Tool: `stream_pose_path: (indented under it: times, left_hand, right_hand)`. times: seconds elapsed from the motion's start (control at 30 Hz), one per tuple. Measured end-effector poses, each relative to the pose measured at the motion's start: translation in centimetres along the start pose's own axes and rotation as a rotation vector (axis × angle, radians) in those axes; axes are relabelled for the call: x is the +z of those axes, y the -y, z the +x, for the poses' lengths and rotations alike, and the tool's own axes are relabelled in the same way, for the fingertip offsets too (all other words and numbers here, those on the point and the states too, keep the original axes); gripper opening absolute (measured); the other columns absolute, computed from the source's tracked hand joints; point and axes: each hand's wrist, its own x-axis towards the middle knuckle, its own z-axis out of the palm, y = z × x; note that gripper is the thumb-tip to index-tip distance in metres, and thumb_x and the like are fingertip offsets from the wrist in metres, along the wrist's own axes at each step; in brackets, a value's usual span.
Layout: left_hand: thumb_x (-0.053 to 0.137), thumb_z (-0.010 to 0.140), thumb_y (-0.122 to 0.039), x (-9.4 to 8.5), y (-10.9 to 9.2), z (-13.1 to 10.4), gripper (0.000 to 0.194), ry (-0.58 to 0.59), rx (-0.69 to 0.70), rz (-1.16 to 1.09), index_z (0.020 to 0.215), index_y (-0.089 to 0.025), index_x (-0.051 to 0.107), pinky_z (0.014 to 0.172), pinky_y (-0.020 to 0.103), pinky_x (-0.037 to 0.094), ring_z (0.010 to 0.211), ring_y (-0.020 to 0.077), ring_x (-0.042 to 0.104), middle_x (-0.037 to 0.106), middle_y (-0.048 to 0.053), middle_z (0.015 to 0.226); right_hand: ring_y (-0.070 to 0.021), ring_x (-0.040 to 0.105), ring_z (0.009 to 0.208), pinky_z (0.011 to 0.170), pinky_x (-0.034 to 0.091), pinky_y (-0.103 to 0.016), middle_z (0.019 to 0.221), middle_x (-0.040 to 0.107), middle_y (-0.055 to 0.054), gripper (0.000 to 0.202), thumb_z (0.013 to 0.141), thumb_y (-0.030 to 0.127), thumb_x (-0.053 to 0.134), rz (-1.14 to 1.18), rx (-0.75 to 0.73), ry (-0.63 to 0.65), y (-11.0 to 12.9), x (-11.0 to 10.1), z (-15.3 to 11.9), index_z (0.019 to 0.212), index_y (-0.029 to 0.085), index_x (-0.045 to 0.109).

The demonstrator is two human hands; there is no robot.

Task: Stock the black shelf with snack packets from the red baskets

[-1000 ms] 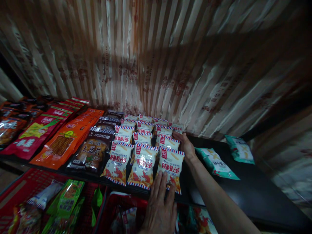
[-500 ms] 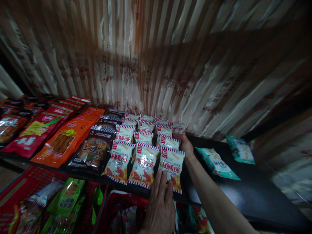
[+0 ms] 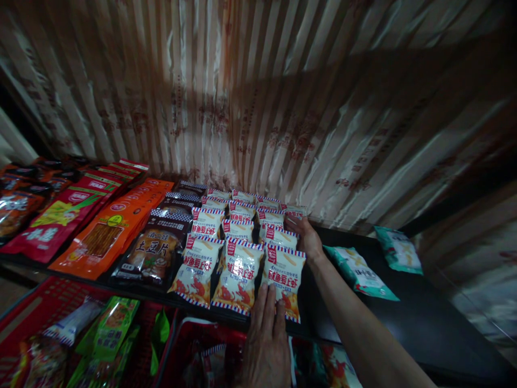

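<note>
White snack bags (image 3: 238, 272) with red lettering and striped edges lie in overlapping rows on a black shelf. My left hand (image 3: 266, 337) comes up from the bottom, its fingers stretched flat against the lower part of the front right bag (image 3: 285, 275). Farther back, my right hand (image 3: 307, 238) lies along the right side of the same group. Its fingers reach out over a bag (image 3: 293, 210) at the rear; the bags hide part of them. Neither hand is wrapped around anything.
Brown potato-slice bags (image 3: 151, 245), orange packets (image 3: 109, 234) and pink-red packets (image 3: 60, 223) lie to the left. Two green-and-white bags (image 3: 359, 272) rest on the shelf (image 3: 424, 318) at right. Red baskets (image 3: 24, 323) with packets stand below; a pleated curtain (image 3: 242, 108) hangs behind.
Almost nothing differs. Both hands keep their places at the white bags, with only a very slight shift of the right hand and the view.
</note>
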Motion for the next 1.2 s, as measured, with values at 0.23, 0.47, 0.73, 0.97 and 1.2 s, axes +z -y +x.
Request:
stream_pose_path:
  times: [0.23,0.47,0.73,0.97,1.2]
  left_hand:
    - [0.036,0.078,0.001,1.6,-0.1,-0.2,0.065,-0.043,-0.036,-0.039,0.141,-0.016,0.034,0.105,0.047,0.042,0.142,0.0262,0.016,0.021,0.009,0.153]
    - [0.03,0.079,0.006,3.9,-0.2,-0.5,0.069,-0.129,-0.095,-0.036,0.143,-0.021,0.031,0.106,0.045,0.042,0.142,0.0236,0.016,0.022,0.005,0.153]
    - [0.031,0.078,0.008,4.3,-0.2,-0.7,0.073,-0.112,-0.139,-0.076,0.143,-0.023,0.029,0.108,0.045,0.039,0.141,0.0225,0.019,0.025,0.005,0.152]
    - [0.032,0.077,0.006,3.1,-0.1,-0.4,0.07,-0.111,-0.102,-0.067,0.142,-0.02,0.032,0.107,0.043,0.042,0.142,0.0224,0.017,0.023,0.006,0.153]
    - [0.039,0.077,0.001,-0.6,0.2,-0.1,0.064,-0.023,0.023,-0.026,0.14,-0.012,0.035,0.106,0.047,0.041,0.142,0.0272,0.012,0.02,0.013,0.153]
  right_hand:
    - [-0.0203,0.062,0.106,0.1,0.043,-0.039,0.101,0.07,-0.006,0.036,0.085,0.055,0.042,-0.023,0.112,-0.017,2.8,1.9,1.8,0.096,0.03,0.065]
    - [-0.023,0.061,0.103,0.095,0.044,-0.042,0.1,0.068,-0.008,0.034,0.087,0.052,0.044,-0.136,0.185,-0.04,3.6,2.4,3.5,0.089,0.027,0.067]
    - [-0.0216,0.062,0.099,0.086,0.05,-0.038,0.097,0.069,-0.008,0.032,0.087,0.051,0.045,-0.2,0.201,-0.059,3.6,2.7,4.8,0.085,0.027,0.067]
    - [-0.0206,0.065,0.091,0.087,0.051,-0.038,0.084,0.071,-0.007,0.028,0.087,0.045,0.048,-0.208,0.13,-0.054,3.4,3.1,4.2,0.081,0.026,0.067]
    - [-0.02,0.065,0.098,0.089,0.051,-0.033,0.09,0.073,-0.004,0.014,0.079,0.035,0.061,-0.173,-0.076,-0.111,3.8,-0.6,1.3,0.08,0.022,0.066]
